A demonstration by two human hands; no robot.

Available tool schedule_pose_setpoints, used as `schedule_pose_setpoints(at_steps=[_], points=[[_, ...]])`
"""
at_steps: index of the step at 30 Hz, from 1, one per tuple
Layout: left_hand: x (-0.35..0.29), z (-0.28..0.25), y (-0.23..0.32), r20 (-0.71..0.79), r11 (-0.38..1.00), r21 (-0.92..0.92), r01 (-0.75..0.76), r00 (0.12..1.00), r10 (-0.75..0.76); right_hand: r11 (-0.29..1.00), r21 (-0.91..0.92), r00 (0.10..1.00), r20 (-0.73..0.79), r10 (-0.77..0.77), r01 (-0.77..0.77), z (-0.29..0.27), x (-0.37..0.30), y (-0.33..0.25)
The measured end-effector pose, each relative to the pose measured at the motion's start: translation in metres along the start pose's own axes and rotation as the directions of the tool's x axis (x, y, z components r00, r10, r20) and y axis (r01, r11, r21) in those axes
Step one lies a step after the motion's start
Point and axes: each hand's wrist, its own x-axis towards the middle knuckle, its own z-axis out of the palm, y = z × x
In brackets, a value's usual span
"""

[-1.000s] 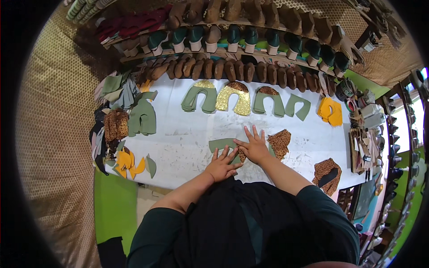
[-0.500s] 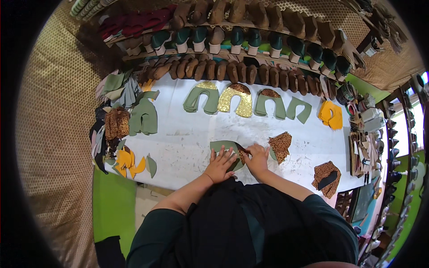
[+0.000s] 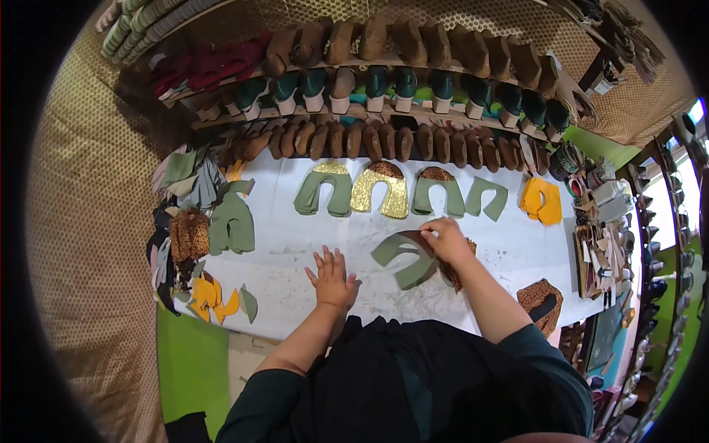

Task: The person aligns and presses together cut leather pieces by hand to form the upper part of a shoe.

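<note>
My right hand [image 3: 448, 240] pinches a green U-shaped shoe upper piece [image 3: 415, 272] by its dark curved edge and lifts it off the white table, slightly tilted. My left hand [image 3: 331, 282] lies flat on the tabletop with fingers spread, holding nothing. Partly behind my right hand and wrist is a stack of leopard-print pieces [image 3: 450, 279]. Along the far side of the table are U-shaped pieces: green ones with a gold top [image 3: 323, 193], gold glitter ones with a leopard top [image 3: 380, 199], green ones with a leopard top [image 3: 436, 198] and plain green ones [image 3: 485, 199].
Yellow pieces [image 3: 541, 201] lie at the far right, and a leopard-print piece with a dark patch [image 3: 540, 303] at the near right. Green [image 3: 233, 227], leopard and yellow scraps [image 3: 210, 297] crowd the left end. Shoe lasts [image 3: 388, 140] fill shelves behind the table [image 3: 288, 255].
My right hand has raised the green piece and carried it away from me and to the right. My left hand has let go of it and moved left onto the table. The view has shifted.
</note>
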Motion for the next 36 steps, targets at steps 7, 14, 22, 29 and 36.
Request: schedule_pose_setpoints(at_steps=[7, 14, 22, 29, 36], points=[[0.001, -0.003, 0.000, 0.010, 0.999, -0.014, 0.030, 0.999, -0.030, 0.995, -0.095, 1.000, 0.000, 0.018, -0.018, -0.060, 0.086, 0.036], [0.008, -0.002, 0.005, 0.053, 1.000, 0.018, 0.017, 0.998, -0.018, 0.948, -0.316, 0.984, 0.162, 0.072, -0.017, -0.058, 0.172, 0.116], [0.007, -0.007, 0.003, 0.091, 0.999, 0.020, 0.048, 0.995, -0.049, 0.812, -0.583, 0.999, 0.045, -0.001, 0.027, -0.019, 0.191, 0.113], [0.009, -0.008, 0.003, 0.103, 0.999, 0.003, 0.049, 0.993, -0.049, 0.763, -0.646, 0.969, -0.204, -0.142, -0.024, -0.007, 0.160, 0.093], [0.008, -0.011, 0.004, 0.136, 0.998, 0.003, 0.066, 0.989, -0.066, 0.943, -0.285, 0.978, 0.063, 0.200, -0.174, -0.001, 0.097, 0.085]])
